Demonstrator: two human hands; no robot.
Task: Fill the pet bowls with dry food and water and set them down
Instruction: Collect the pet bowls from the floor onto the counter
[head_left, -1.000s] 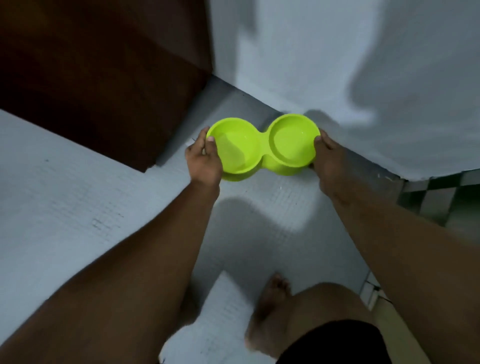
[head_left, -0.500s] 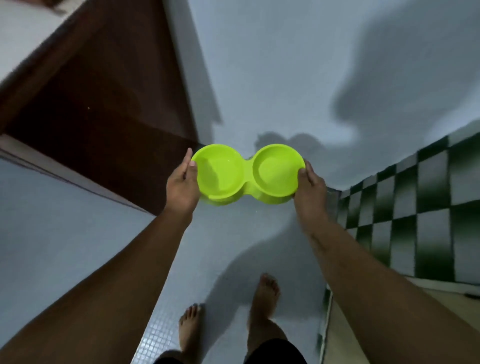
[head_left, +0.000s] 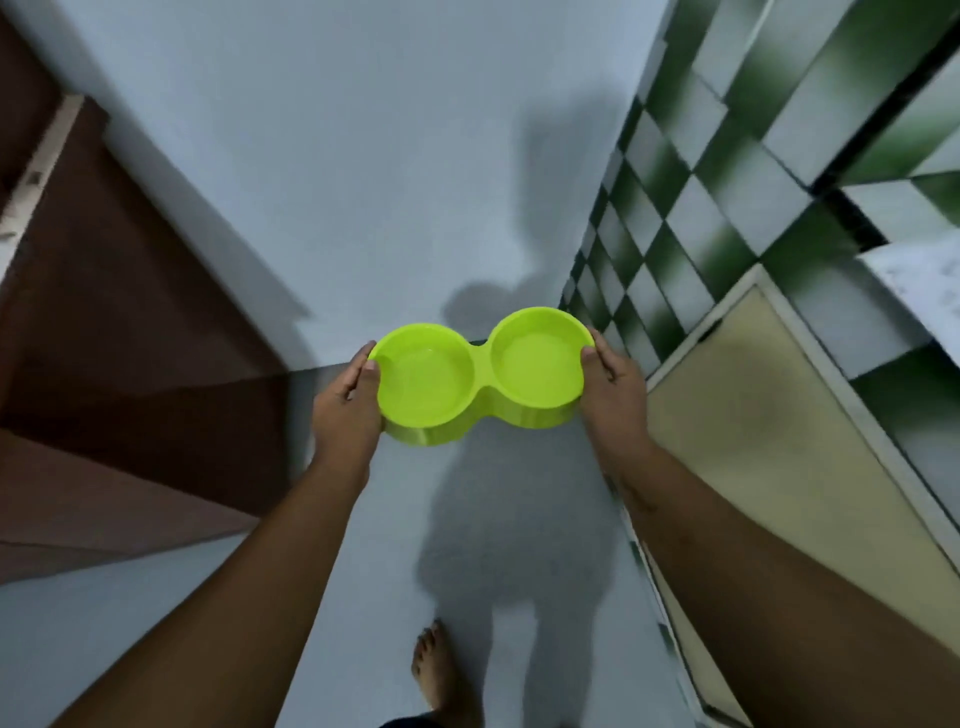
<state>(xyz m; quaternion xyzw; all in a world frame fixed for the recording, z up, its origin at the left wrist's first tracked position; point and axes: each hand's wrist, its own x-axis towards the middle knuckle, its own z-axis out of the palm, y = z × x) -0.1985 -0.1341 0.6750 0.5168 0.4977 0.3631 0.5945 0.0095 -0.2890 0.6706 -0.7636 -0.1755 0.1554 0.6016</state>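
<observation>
A lime-green double pet bowl (head_left: 480, 376) is held up in the air in front of me, well above the floor. Both of its round basins look empty. My left hand (head_left: 345, 410) grips the rim of the left basin, thumb over the edge. My right hand (head_left: 613, 387) grips the rim of the right basin the same way. The bowl is roughly level, its right basin a little farther from me.
A dark brown wooden door (head_left: 119, 332) stands on the left. A pale wall (head_left: 363, 156) is ahead. Green-and-white checkered tiles (head_left: 691, 218) and a beige cabinet door (head_left: 769, 405) line the right side. My bare foot (head_left: 441, 675) stands on the pale floor.
The bowl has been lifted from the floor by the wall and now hangs at waist height. My view has swung toward the tiled wall on the right as I stood up.
</observation>
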